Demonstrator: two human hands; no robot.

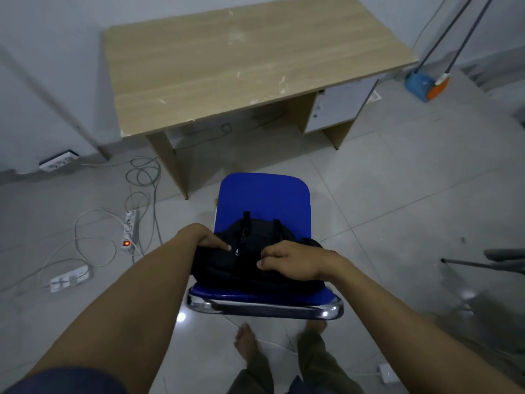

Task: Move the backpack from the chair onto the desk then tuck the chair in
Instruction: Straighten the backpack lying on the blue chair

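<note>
A black backpack (252,251) lies on the blue seat of a chair (264,194) with a chrome frame, right in front of me. My left hand (206,237) grips the backpack's left side. On its right side my right hand (289,258) has its fingers closed over the fabric. Beyond the chair stands a light wooden desk (241,61) whose top is bare. The chair stands pulled back from the desk, with open floor between them.
Power strips (129,228) and loose white cables (93,240) lie on the tiled floor to the left. A blue dustpan and broom (426,85) lean at the desk's right. A dark metal frame (483,263) juts in from the right. My bare feet (247,341) stand behind the chair.
</note>
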